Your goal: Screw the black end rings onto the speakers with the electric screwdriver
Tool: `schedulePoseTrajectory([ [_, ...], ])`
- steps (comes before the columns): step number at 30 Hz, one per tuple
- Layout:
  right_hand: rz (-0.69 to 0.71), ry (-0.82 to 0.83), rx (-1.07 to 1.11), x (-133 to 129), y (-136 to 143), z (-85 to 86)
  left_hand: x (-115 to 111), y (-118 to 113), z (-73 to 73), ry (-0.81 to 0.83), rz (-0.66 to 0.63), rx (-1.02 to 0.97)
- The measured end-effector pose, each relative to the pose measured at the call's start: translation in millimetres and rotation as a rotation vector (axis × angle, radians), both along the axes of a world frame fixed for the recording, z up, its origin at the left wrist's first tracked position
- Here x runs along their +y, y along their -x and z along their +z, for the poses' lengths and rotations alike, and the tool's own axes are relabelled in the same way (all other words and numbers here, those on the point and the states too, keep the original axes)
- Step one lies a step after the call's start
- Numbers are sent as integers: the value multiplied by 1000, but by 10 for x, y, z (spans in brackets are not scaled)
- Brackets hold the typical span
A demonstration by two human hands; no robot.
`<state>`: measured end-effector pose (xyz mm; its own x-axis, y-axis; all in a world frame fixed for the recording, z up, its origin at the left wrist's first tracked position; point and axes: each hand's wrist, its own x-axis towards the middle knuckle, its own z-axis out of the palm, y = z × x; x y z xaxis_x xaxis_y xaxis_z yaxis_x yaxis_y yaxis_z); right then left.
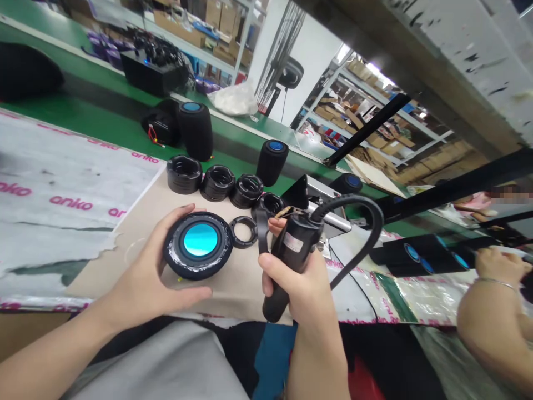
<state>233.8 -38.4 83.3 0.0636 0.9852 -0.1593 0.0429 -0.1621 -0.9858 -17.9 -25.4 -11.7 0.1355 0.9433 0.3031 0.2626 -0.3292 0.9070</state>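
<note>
A round black speaker (200,240) with a shiny blue centre and whitish marks around its rim faces up over the brown board (100,272). My left hand (145,278) curves round its left side, thumb stretched below it and fingers at its upper left edge. In my right hand (297,278) is a black handheld tool (293,244) with a label and a thick curved black cable, its lower end pointing down. A flat black ring (244,231) lies on the board between the speaker and the tool.
Several black ring-shaped parts (184,174) stand in a row behind the speaker. Farther back are upright black cylindrical speakers (195,130) on the green conveyor (116,119). More cylinders (400,255) lie to the right, near another person's arm (487,311). A black metal bar crosses the upper right.
</note>
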Motion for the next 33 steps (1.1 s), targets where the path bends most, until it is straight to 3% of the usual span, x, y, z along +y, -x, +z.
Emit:
schedulePoseTrajectory([
  [2,4,12,41,-16,8,-94,38,10,9,-1,51,46],
  [7,22,43,286,-62,140,-297,11,-248,11,-276,226,88],
  [10,-5,9,415,-49,205,-413,-173,-423,-1,-226,307,-7],
  [12,-37,1,457,-19,208,-466,-307,-419,9,-78,176,-90],
  [15,-53,-8,493,38,159,-510,-373,-234,58,156,-96,-161],
  [17,-49,-37,506,73,116,-529,-285,-79,104,213,-178,-143],
  [20,-36,-66,500,102,61,-525,-46,63,168,167,-237,-67],
  [25,116,-109,320,56,-108,-261,198,59,177,128,-338,-2],
  [29,248,-305,-92,25,-256,151,171,-59,173,119,-243,21],
  [33,541,-261,-386,105,-268,497,127,-254,289,113,-236,-2],
])
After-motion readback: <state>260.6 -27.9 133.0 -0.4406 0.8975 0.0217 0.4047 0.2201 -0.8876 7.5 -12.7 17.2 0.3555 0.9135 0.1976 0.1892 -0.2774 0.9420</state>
